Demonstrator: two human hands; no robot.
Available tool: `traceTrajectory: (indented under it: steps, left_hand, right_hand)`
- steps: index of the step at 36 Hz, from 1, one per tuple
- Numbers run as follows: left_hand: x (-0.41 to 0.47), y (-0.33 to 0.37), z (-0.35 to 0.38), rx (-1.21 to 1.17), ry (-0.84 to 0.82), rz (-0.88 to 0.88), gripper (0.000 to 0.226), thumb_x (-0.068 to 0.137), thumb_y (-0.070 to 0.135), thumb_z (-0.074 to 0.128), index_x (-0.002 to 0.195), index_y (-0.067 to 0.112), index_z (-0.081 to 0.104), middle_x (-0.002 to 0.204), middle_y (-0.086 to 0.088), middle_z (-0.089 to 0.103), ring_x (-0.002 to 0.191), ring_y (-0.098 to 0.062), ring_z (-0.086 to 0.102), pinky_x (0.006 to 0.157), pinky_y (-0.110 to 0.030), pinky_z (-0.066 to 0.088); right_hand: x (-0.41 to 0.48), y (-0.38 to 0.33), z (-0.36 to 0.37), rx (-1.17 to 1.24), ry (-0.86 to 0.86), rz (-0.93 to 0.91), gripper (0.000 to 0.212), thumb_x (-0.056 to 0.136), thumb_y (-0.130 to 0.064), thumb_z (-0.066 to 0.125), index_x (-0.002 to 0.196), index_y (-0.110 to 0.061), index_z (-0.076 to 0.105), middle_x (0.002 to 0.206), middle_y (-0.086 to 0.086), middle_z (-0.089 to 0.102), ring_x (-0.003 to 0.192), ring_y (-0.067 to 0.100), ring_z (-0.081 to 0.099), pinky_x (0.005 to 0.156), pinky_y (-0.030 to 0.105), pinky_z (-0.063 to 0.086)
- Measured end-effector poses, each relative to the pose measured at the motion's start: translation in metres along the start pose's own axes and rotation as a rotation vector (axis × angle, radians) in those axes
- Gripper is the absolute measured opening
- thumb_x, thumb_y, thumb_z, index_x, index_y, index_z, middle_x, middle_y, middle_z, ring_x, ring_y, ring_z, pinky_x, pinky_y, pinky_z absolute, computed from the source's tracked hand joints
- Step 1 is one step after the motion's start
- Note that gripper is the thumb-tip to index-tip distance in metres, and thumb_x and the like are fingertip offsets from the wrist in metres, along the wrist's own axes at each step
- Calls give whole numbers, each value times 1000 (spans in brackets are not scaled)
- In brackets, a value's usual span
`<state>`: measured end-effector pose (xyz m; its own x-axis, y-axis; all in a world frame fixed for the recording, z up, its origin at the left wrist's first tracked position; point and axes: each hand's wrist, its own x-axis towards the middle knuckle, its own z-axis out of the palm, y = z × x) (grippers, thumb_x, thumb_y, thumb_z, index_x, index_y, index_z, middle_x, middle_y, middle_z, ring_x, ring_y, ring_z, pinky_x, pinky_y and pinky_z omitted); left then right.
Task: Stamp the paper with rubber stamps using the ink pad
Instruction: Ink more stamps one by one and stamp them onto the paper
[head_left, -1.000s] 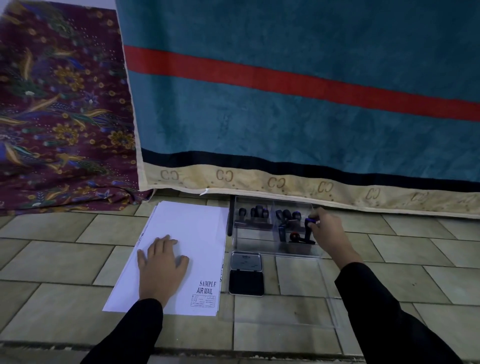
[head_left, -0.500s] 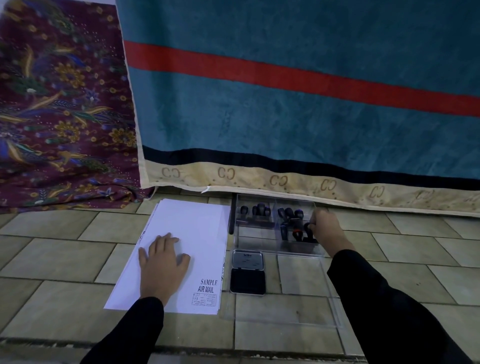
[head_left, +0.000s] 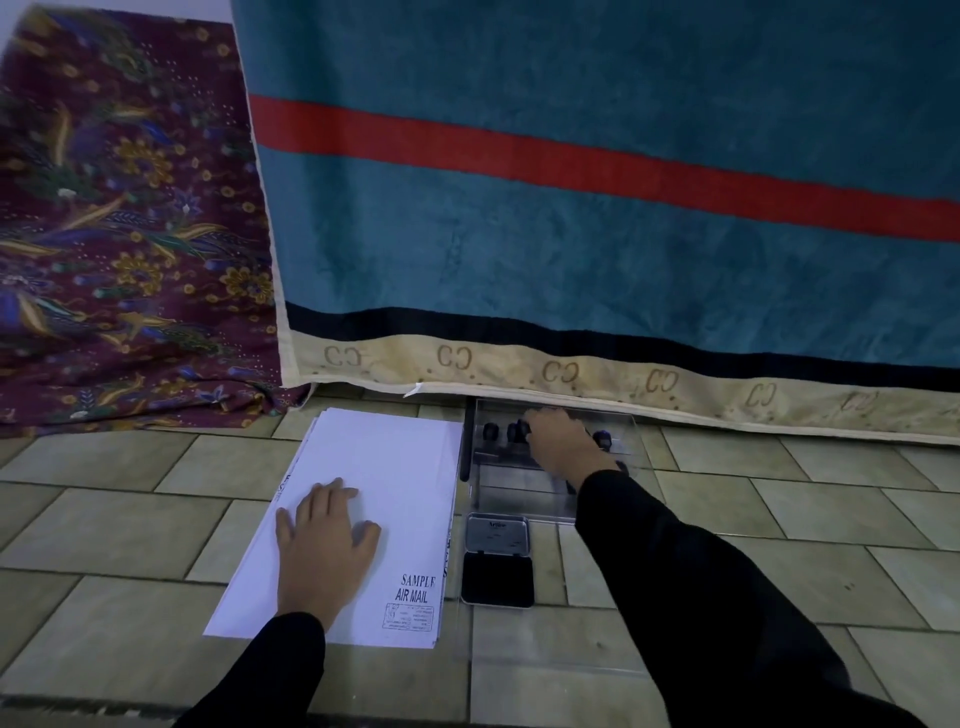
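Note:
A stack of white paper (head_left: 384, 467) lies on the tiled floor, with "SAMPLE", "AIR MAIL" and a boxed print stamped at its near right corner. My left hand (head_left: 324, 540) lies flat on it, fingers spread. To the right sits the open ink pad (head_left: 497, 577), its black pad near me and its grey lid (head_left: 496, 532) behind. Farther back is a clear plastic box (head_left: 519, 493) holding several dark rubber stamps (head_left: 491, 431). My right hand (head_left: 561, 447) reaches into the box, fingers curled over the back-row knobs. Its grip is hidden.
A teal blanket (head_left: 571, 234) with a red stripe hangs right behind the box, its beige hem touching the floor. A maroon floral cloth (head_left: 119, 234) lies at the left. A clear lid (head_left: 550, 644) lies flat in front of the ink pad. A black rod (head_left: 466, 447) stands beside the box.
My right hand lowered a blue-topped stamp into the right side of the box, then moved left over the back row. My left hand has stayed on the paper.

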<state>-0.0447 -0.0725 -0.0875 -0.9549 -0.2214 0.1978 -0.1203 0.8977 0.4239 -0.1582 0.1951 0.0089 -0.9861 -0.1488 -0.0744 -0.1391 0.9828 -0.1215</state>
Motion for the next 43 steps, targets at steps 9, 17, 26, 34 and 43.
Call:
traceTrajectory:
  steps: [9, 17, 26, 34, 43]
  left_hand:
    - [0, -1, 1, -3, 2, -4, 41, 85, 27, 54, 126, 21, 49, 143, 1, 45, 137, -20, 32, 116, -53, 15]
    - [0, -1, 2, -4, -4, -8, 42, 86, 27, 53, 127, 22, 49, 144, 3, 44, 139, -19, 30, 117, -52, 13]
    - [1, -3, 3, 13, -3, -5, 41, 86, 28, 52, 126, 22, 49, 144, 3, 45, 139, -19, 31, 116, -54, 15]
    - [2, -3, 4, 7, 0, 0, 42, 86, 28, 53, 126, 21, 49, 143, 3, 45, 139, -19, 31, 115, -54, 14]
    - [3, -2, 0, -14, -14, -14, 42, 85, 30, 55, 126, 24, 48, 144, 5, 43, 139, -17, 29, 116, -51, 11]
  right_hand:
    - [18, -14, 8, -106, -32, 42, 39, 93, -16, 38, 131, -10, 40, 135, 18, 42, 125, 36, 39, 100, 55, 33]
    - [18, -14, 7, -163, 5, 50, 26, 91, -7, 41, 114, -8, 53, 123, 16, 55, 118, 32, 45, 99, 51, 34]
    - [25, -16, 7, -231, -46, 81, 32, 91, -5, 40, 122, -6, 50, 133, 19, 42, 123, 36, 36, 102, 54, 34]
    - [30, -13, 2, -206, -55, 55, 30, 92, -5, 41, 121, -2, 47, 130, 22, 48, 120, 36, 40, 100, 50, 38]
    - [29, 1, -9, 126, 107, -52, 29, 82, -7, 64, 109, -7, 54, 122, 15, 51, 107, 31, 53, 95, 41, 46]
